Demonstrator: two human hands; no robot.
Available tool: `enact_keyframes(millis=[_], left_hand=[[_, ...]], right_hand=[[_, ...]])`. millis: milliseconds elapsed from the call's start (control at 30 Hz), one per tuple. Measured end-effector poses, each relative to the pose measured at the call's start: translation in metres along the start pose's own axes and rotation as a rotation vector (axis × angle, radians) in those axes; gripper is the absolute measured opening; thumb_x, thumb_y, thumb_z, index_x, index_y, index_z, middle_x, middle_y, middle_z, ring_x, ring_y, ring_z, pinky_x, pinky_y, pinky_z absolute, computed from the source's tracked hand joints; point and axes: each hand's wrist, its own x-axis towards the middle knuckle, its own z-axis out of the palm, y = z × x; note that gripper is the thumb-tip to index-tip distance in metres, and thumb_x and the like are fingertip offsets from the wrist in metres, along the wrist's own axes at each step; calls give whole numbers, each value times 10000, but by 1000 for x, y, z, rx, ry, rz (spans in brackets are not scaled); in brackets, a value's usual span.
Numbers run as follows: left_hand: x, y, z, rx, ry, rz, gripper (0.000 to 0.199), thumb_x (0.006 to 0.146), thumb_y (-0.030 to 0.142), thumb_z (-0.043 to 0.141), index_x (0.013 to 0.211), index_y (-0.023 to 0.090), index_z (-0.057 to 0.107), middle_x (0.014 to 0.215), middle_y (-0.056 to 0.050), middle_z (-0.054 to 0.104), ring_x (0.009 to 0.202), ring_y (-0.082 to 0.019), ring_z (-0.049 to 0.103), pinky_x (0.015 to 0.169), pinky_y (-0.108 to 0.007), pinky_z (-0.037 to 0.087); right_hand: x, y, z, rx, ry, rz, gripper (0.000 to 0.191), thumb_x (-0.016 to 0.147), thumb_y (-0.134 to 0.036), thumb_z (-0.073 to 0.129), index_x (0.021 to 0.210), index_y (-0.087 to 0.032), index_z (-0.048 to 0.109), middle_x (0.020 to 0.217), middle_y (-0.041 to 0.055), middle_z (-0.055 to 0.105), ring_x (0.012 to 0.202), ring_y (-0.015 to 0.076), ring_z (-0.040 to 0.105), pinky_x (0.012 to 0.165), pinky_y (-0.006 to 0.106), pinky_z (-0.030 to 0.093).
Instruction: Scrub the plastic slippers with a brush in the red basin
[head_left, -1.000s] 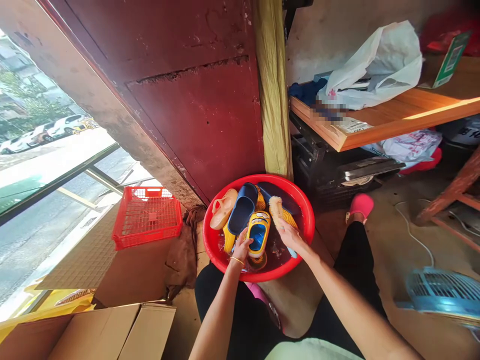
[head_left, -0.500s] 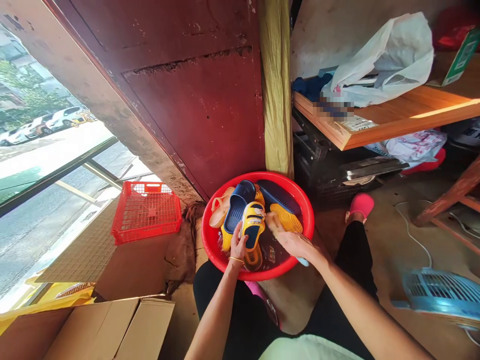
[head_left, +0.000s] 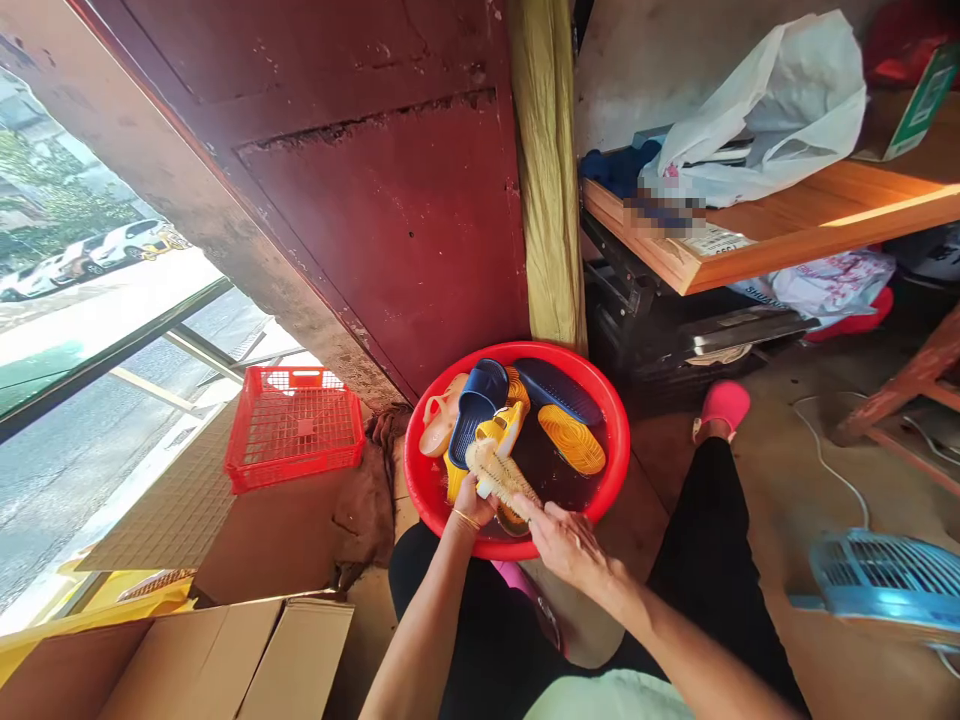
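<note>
A red basin (head_left: 619,440) of dark water stands before me, with several sandals in it. My left hand (head_left: 478,503) is closed on a yellow sandal (head_left: 512,425), tilted over the water. My right hand (head_left: 559,535) grips a pale bristled scrub brush (head_left: 501,468), whose head lies across the sandal and hides much of it. Beside the held sandal are a navy slide (head_left: 480,405) and a beige clog (head_left: 441,425). Another navy slide (head_left: 559,390) and a yellow sole (head_left: 571,440) lie at the basin's right side.
A red plastic crate (head_left: 295,430) stands left of the basin, above an open cardboard box (head_left: 180,660). A dark red door (head_left: 390,230) rises behind. To the right are a wooden table (head_left: 825,225) and a blue fan (head_left: 889,590).
My right hand has swung left and inward, bringing the brush from the basin's right side onto the yellow sandal. The sandal has turned in my left hand.
</note>
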Motion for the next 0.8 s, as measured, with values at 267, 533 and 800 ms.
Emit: enact_keyframes(millis=[267, 533, 800], left_hand=[[-10, -2, 5, 45, -216, -203, 270, 889, 302, 650, 1102, 138, 663, 781, -99, 691, 504, -108, 589, 332, -127, 330], [-3, -13, 3, 117, -116, -165, 243, 898, 272, 617, 1095, 139, 672, 949, -134, 737, 902, -262, 715, 692, -338, 598], [-2, 3, 4, -109, -185, -95, 464, 844, 564, 613, 1101, 179, 648, 963, -128, 718, 941, -272, 703, 822, -442, 586]], right_hand=[[48, 13, -35, -45, 161, 120, 598, 1014, -248, 317, 1610, -225, 270, 1060, 131, 742, 922, 233, 711, 844, 326, 534], [14, -3, 0, -85, -53, 48, 616, 978, -233, 395, 1587, -289, 328, 1097, 118, 744, 935, 238, 727, 795, 310, 533], [31, -4, -12, -73, -74, 30, 626, 967, -249, 420, 1579, -342, 325, 1092, 95, 765, 960, 237, 729, 837, 326, 517]])
